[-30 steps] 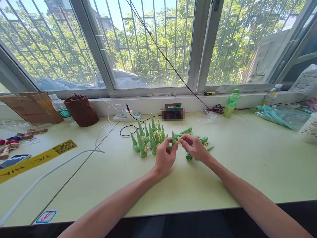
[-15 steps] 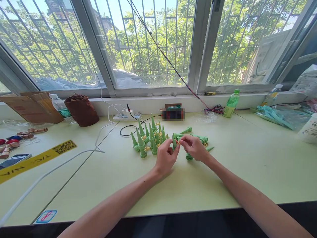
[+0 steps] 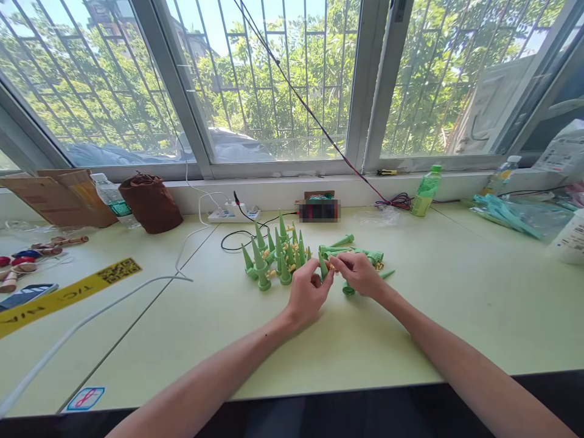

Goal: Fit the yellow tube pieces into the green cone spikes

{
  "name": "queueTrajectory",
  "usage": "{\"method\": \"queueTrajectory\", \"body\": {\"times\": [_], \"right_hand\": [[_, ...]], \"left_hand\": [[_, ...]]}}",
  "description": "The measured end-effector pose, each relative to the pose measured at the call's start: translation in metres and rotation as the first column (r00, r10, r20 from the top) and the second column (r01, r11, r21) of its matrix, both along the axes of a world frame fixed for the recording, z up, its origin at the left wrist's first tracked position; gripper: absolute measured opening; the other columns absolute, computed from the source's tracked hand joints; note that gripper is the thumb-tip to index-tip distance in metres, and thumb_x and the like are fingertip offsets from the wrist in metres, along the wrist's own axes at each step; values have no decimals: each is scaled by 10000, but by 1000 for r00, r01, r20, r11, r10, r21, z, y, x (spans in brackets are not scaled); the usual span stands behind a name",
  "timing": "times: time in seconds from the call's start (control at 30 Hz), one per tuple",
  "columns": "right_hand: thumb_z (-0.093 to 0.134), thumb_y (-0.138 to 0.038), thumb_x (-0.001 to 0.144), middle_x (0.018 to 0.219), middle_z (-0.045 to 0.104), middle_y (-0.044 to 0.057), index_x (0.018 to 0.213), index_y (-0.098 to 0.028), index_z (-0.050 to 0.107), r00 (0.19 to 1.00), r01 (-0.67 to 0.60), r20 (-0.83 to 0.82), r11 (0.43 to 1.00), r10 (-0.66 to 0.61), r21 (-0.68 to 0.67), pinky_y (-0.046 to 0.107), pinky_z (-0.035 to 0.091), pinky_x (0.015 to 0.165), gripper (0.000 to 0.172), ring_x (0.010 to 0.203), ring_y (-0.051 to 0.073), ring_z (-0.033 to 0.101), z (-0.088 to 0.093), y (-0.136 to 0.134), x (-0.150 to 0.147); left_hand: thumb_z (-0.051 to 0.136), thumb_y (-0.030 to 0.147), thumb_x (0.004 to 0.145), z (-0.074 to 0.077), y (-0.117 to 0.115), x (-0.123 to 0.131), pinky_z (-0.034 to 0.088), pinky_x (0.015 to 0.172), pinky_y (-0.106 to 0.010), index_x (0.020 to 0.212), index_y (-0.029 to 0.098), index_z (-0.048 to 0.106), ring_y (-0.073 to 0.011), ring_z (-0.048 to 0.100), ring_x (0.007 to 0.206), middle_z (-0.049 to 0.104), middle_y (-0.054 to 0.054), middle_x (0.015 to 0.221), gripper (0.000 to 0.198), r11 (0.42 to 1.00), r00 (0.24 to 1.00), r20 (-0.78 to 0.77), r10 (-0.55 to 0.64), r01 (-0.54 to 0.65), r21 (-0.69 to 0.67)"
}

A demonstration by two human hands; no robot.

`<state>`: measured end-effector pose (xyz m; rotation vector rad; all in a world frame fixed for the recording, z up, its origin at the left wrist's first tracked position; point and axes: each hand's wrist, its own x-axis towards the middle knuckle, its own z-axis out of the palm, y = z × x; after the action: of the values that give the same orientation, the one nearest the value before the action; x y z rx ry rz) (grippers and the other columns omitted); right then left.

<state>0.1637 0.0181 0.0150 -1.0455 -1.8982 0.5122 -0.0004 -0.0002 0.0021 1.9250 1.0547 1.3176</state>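
Note:
My left hand [image 3: 308, 288] is closed around a green watering spike [image 3: 323, 266], its pointed end up. The fingertips of my right hand [image 3: 358, 272] pinch a small yellow valve [image 3: 332, 267] at the side of that spike. Whether the valve is seated in the spike cannot be made out. Left of my hands stand several upright green spikes [image 3: 260, 267] with yellow valves at their sides. More green spikes [image 3: 341, 239] lie loose behind and beside my right hand, partly hidden by it, with a few yellow pieces [image 3: 379, 266] among them.
Behind the spikes are a white power strip [image 3: 233, 214] with cables and a small dark box [image 3: 319, 208]. A green bottle [image 3: 426, 191] stands at the back right. On the left are a brown pouch [image 3: 150, 204], wooden toys [image 3: 27, 261] and a white cable [image 3: 109, 309].
Both hands have shifted very slightly, with the spike moving a little to the right. My right fingers have turned a bit at the yellow valve, and both grips stay closed.

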Motion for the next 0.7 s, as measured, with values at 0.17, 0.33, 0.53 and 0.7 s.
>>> {"method": "queueTrajectory", "body": {"times": [0.17,0.33,0.53,0.7], "right_hand": [[450,-490,950,571,451,-26,712,-184,531,999,-19,-52,999,17,-27,253,303,497,395,519,108,377,0,-2,-2],[494,-451,937,658,547,-1,864,-187,568,991,-74,-117,995,66,-72,245,381,519,284,549,120,464,2,-5,-3],[492,-449,936,625,512,-8,802,-183,568,994,-72,-93,994,65,-78,244,335,494,307,532,111,404,2,-3,-2],[478,-485,935,555,422,-37,693,-185,522,1000,-9,-19,998,8,-55,251,267,489,388,505,100,321,2,-1,-1]], "left_hand": [[603,370,869,3,0,0,242,416,-178,838,162,574,-33,326,429,472,46,622,212,1000,999,49,21,-21,-2],[615,393,859,6,0,0,226,406,-180,839,165,584,-37,328,416,478,52,600,230,999,996,77,50,-50,-9],[601,393,873,3,0,0,232,408,-177,872,168,581,-38,334,417,489,51,604,226,999,997,67,35,-35,-7],[591,375,882,2,0,-1,255,420,-184,856,163,574,-38,330,429,502,39,635,215,999,999,26,31,-32,20]]}}
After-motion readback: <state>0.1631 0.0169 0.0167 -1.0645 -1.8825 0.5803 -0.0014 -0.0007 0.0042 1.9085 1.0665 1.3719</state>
